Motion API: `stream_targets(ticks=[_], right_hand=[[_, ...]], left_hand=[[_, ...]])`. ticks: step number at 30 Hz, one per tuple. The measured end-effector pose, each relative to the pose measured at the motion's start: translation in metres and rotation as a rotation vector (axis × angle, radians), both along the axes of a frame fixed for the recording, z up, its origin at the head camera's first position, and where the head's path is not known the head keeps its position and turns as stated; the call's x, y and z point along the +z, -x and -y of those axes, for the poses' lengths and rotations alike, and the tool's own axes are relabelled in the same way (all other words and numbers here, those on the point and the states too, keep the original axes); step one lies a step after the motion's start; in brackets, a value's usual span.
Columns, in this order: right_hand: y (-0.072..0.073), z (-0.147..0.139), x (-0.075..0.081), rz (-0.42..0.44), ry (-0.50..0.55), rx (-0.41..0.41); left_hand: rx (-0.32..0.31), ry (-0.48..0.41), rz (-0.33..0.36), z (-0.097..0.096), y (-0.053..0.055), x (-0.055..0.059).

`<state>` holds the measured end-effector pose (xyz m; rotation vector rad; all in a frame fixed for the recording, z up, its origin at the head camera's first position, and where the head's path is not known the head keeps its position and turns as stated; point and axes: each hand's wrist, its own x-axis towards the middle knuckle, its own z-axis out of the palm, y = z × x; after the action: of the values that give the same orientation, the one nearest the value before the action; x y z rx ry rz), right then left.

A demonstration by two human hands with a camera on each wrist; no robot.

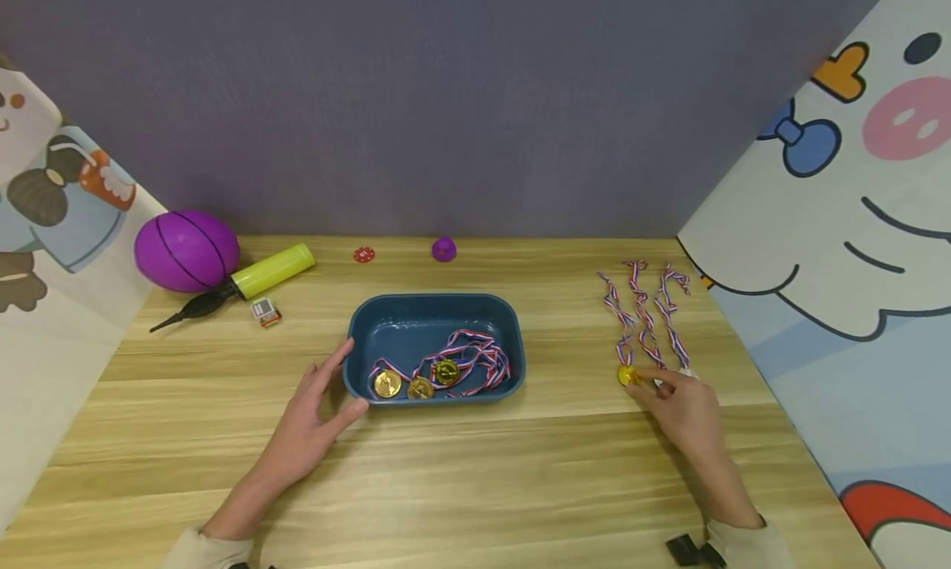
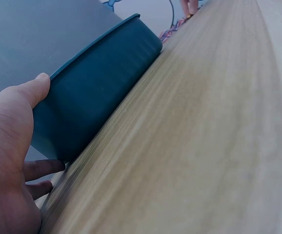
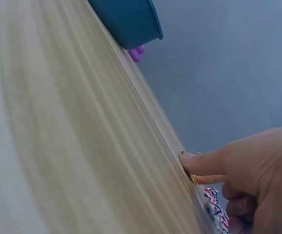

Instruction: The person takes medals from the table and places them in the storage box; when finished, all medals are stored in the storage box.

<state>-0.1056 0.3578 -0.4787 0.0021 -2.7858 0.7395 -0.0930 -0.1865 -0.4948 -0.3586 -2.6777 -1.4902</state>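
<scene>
A dark blue plastic basin [image 1: 434,307] stands mid-table and holds three gold medals [image 1: 387,383] with tangled red, white and blue ribbons [image 1: 486,362]. My left hand [image 1: 300,433] lies at its front left corner, fingers spread and fairly straight. The left wrist view has the thumb [image 2: 42,87] right at the basin's rim. Far to the right, my right hand [image 1: 683,408] pinches a gold medal [image 1: 627,376] at the table surface between thumb and forefinger. Its twisted ribbon [image 1: 615,305] runs toward the back. Beside it lie two more ribbons [image 1: 671,313], their medal ends mostly hidden by the hand.
At the back left are a purple ball [image 1: 186,251], a yellow hand pump [image 1: 273,270] and a small box [image 1: 266,311]. A red chip [image 1: 364,255] and a small purple object [image 1: 443,249] lie behind the basin. A grey partition [image 1: 461,106] closes off the table's back edge.
</scene>
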Motion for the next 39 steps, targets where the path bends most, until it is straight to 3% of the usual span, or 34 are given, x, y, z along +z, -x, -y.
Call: stream_targets(ticks=[7,14,24,33,39], right_hand=[[-0.002,0.003,0.004,0.073,0.056,0.083],[-0.001,0.004,0.002,0.067,0.042,0.062],[0.001,0.004,-0.006,-0.043,0.007,0.094],[0.005,0.008,-0.006,-0.04,-0.011,0.088],[0.006,0.009,-0.009,-0.14,-0.058,0.076]], left_hand=[[-0.001,-0.001,0.001,0.0,0.0,0.0],[-0.004,-0.001,-0.001,0.0,0.0,-0.001],[-0.005,0.002,-0.002,0.0,0.0,0.0],[-0.004,0.011,-0.014,0.001,0.0,-0.001],[-0.004,0.011,-0.01,0.0,0.0,-0.001]])
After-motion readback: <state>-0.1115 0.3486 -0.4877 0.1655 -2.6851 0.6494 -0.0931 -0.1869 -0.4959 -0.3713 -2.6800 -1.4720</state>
